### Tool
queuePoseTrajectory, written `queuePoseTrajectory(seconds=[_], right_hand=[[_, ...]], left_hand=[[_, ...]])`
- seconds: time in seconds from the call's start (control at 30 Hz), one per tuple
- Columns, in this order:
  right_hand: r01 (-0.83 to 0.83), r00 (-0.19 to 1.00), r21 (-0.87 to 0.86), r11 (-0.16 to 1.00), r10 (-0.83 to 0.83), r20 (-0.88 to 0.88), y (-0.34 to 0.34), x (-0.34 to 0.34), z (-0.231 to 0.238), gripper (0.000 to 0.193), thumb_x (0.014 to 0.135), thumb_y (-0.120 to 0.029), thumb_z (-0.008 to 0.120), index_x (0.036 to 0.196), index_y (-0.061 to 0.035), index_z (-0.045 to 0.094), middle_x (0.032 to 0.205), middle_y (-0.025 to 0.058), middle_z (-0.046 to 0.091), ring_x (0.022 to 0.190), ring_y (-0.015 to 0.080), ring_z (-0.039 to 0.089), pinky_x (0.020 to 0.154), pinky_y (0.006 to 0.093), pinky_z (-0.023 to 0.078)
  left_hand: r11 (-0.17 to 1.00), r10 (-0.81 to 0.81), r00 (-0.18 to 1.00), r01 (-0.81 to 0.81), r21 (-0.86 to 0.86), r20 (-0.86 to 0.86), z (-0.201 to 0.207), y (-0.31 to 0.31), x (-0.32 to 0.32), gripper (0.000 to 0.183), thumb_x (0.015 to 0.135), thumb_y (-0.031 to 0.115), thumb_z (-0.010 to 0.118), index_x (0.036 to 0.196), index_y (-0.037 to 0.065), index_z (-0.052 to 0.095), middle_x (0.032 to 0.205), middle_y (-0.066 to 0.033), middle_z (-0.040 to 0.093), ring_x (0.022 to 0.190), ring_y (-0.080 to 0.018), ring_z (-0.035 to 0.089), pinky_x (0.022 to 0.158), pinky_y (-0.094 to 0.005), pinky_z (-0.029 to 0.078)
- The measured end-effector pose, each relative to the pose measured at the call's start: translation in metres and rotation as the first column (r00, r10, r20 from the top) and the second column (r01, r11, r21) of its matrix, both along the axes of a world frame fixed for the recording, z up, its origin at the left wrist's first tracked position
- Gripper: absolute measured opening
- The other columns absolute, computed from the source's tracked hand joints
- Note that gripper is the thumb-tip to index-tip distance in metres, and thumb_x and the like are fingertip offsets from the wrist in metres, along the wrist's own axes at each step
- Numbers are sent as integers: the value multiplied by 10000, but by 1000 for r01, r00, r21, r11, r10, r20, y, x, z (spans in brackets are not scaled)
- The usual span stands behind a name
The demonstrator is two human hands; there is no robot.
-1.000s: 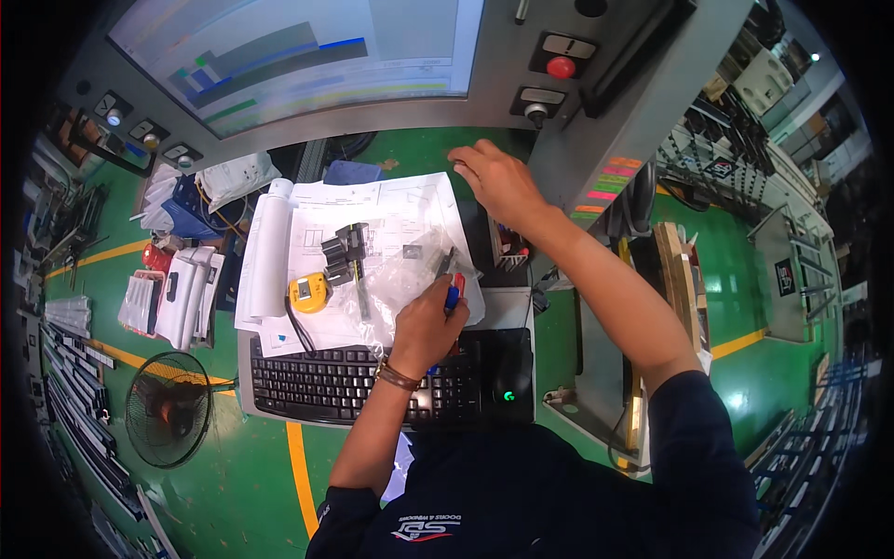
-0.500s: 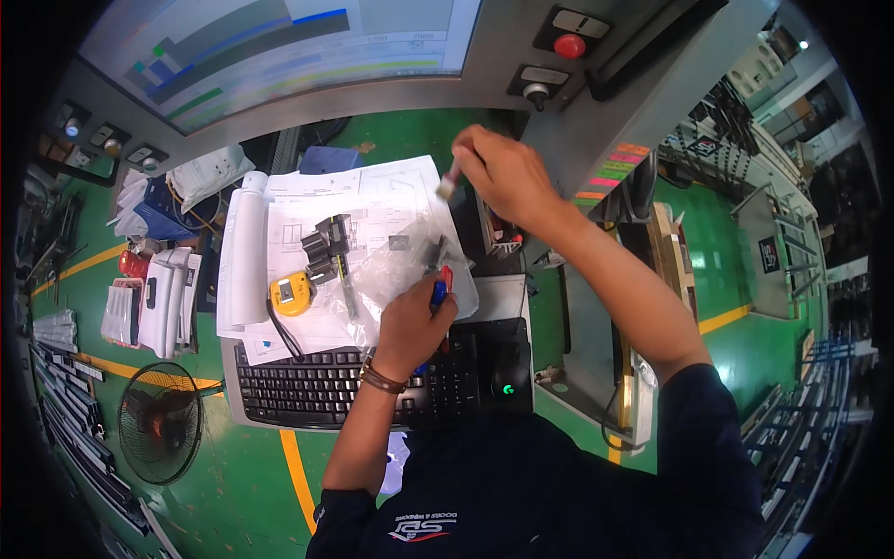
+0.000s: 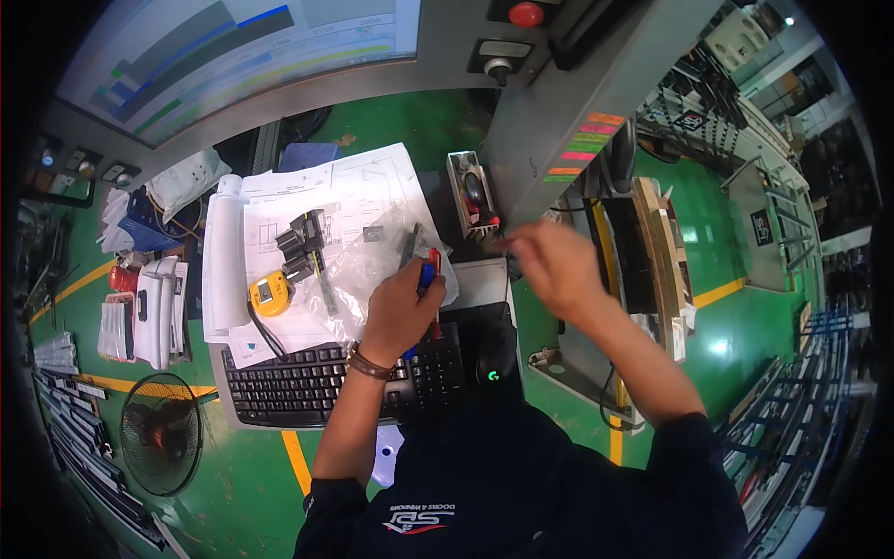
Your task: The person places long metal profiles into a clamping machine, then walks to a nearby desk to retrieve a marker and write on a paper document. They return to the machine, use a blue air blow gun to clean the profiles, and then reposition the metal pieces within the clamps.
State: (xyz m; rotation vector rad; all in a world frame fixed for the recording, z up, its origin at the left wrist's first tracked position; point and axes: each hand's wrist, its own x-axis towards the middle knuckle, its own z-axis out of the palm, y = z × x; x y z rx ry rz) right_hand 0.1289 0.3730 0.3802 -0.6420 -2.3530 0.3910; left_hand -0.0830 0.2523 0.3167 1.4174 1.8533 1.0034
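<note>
Head view: left hand [image 3: 400, 312] clamped on pliers [image 3: 424, 279] with red and blue handles, over the clear plastic bag [image 3: 358, 279] on the drawings [image 3: 349, 200], just above the keyboard [image 3: 317, 377]. Right hand [image 3: 549, 265] blurred, near the small tray [image 3: 470, 196]; can't tell its grip. Hands apart.

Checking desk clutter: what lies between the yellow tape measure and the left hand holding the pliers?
In the head view, a crumpled clear plastic bag lies between tape measure and left hand.

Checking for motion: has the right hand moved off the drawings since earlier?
Yes. The right hand has swung rightward off the drawings, now right of the small tray.
</note>
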Motion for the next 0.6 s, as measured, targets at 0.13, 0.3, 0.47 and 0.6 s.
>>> queuePoseTrajectory(seconds=[0.13, 0.3, 0.47, 0.6], right_hand=[[46, 996, -23, 999, -44, 81, -2, 17, -8, 80, 921, -48, 661, 997, -22, 654, 856, 147, 671, 767, 349, 665, 688, 417, 523], [-17, 998, 13, 1000, 16, 59, -16, 26, 1, 102, 906, -72, 677, 1001, -35, 663, 841, 141, 612, 783, 352, 630, 681, 439, 510], [122, 992, -49, 991, -123, -22, -4, 37, -15, 104, 911, -48, 671, 1013, -27, 660, 849, 136, 607, 781, 350, 620, 686, 444, 498], [84, 995, -30, 996, -85, -48, -11, 38, -20, 126, 912, -31, 666, 1037, -28, 663, 866, 136, 627, 795, 342, 626, 698, 433, 500]], left_hand=[[999, -1, 1000, 0, 34, 30, 6, 8, 3, 238, 946, 256, 638, 937, 23, 591, 764, -205, 636, 739, -440, 635, 639, -494, 474], [999, -10, 997, 8, 34, 71, 6, 11, 4, 222, 946, 242, 633, 947, 23, 597, 722, -199, 623, 715, -431, 629, 629, -485, 470], [993, -31, 996, 21, 117, 84, 7, 17, 4, 191, 963, 188, 652, 988, 1, 622, 643, -125, 556, 558, -217, 504, 561, -354, 406], [998, -39, 996, 36, 44, 75, 11, 20, 5, 193, 945, 211, 635, 960, 21, 606, 684, -187, 607, 653, -403, 620, 599, -456, 449]])
